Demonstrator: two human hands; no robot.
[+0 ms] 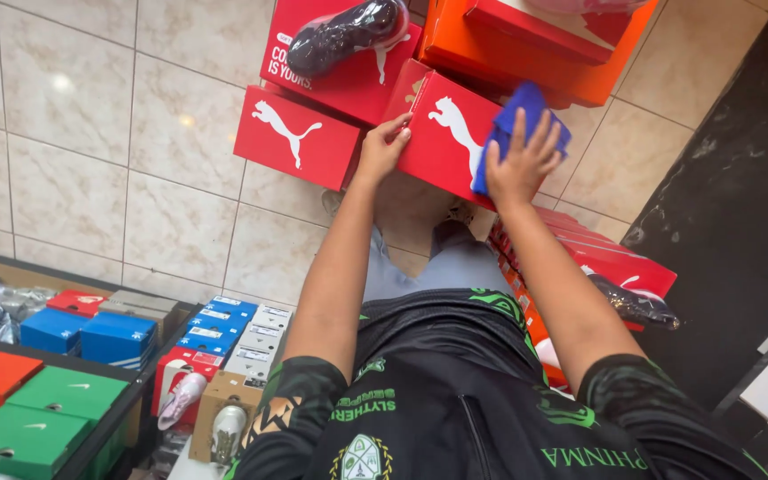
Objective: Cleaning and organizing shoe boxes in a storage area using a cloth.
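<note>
My left hand grips the edge of a red shoe box and holds it up over the tiled floor. My right hand presses a blue cloth flat against the face of the same box. Both forearms reach forward from my black and green shirt.
More red shoe boxes lie on the floor, one with a dark shoe on top, next to an orange box. A red stack stands at right. Blue, green and red boxes fill shelves at left. A dark counter runs along the right.
</note>
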